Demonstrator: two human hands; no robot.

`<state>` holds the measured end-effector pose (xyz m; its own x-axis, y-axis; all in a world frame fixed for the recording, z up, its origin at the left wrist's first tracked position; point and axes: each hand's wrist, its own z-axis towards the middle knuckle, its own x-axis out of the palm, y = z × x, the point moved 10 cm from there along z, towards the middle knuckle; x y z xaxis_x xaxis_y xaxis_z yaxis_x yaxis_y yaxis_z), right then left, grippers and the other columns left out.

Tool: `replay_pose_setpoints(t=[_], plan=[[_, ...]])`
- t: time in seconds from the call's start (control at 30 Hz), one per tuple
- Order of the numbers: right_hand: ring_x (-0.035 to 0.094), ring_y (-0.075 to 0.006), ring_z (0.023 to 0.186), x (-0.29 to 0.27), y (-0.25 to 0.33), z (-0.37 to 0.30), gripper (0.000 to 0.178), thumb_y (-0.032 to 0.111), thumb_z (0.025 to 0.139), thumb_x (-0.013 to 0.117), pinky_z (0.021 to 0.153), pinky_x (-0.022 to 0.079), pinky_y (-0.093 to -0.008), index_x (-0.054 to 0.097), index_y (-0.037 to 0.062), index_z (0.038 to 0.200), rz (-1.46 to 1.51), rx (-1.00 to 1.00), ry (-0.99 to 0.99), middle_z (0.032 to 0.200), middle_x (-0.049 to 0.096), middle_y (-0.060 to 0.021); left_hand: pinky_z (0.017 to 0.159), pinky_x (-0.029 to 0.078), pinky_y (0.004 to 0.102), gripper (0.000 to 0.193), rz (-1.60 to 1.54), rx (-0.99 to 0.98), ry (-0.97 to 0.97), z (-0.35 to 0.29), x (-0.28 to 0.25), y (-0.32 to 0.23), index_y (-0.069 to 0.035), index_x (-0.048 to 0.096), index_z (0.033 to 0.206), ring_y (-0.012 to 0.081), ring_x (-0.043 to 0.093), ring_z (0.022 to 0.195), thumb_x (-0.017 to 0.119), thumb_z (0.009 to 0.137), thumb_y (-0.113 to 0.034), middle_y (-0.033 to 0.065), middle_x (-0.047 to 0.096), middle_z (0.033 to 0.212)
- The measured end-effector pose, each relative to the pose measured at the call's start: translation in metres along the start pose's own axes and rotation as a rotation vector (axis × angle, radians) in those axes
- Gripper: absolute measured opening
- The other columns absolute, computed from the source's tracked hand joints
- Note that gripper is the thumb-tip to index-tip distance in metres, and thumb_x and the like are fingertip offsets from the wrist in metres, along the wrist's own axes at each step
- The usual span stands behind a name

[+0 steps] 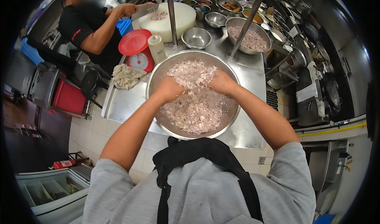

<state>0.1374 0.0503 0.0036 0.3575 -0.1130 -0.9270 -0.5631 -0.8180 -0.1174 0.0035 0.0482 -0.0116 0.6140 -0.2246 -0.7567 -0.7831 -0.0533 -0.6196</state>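
A large steel mixing bowl [152,90] stands in front of me, filled with thin, pale pink slices [194,117] that look like shallots. Inside it, my left hand [171,89] and my right hand [223,82] are cupped toward each other around a raised mound of the slices. Some pieces fall between the hands, blurred by motion. My fingers are curled in and mostly buried, with bits clinging to them.
Left of the bowl are a red kitchen scale [139,59], a squeeze bottle [156,49] and a crumpled cloth [127,76]. Empty steel bowls [196,38], a big bowl of similar slices [249,38] and metal posts [171,16] stand beyond. A co-worker [93,34] holds a cleaver over a round chopping block [182,16].
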Motion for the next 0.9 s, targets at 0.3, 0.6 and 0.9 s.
replay_pose_setpoints(t=[0.3,0.6,0.9], plan=[[0.054,-0.0362,0.112,0.066,0.06,-0.04,0.058,0.031,0.076,0.06,0.104,0.036,-0.0411,0.054,-0.0081,0.119,0.492,0.134,0.118,0.114,0.061,-0.0224,0.093,0.046,0.036,0.073,-0.119,-0.045,0.155,0.005,0.04,0.045,0.005,0.05,0.127,0.0353,0.06,0.105,0.075,0.062,-0.015,0.0269,0.06,0.115],[0.057,-0.0359,0.108,0.049,-0.029,-0.022,0.06,0.014,0.072,0.062,0.098,0.043,-0.036,0.048,-0.005,0.127,0.761,0.528,-0.308,0.116,0.059,-0.0243,0.101,0.04,0.0346,0.06,-0.064,0.176,0.109,-0.025,0.047,0.007,-0.001,0.054,0.127,0.0359,0.048,0.121,0.065,0.068,-0.007,0.0269,0.049,0.129],[0.061,-0.0355,0.101,0.018,-0.056,0.071,0.051,0.027,0.072,0.064,0.086,0.049,-0.0398,0.06,0.0058,0.119,0.272,0.172,0.287,0.111,0.063,-0.0217,0.108,0.027,0.0566,0.075,0.244,0.245,0.097,-0.042,0.076,-0.022,-0.018,0.045,0.138,0.044,0.017,0.139,0.074,0.07,-0.031,0.0181,0.019,0.152]])
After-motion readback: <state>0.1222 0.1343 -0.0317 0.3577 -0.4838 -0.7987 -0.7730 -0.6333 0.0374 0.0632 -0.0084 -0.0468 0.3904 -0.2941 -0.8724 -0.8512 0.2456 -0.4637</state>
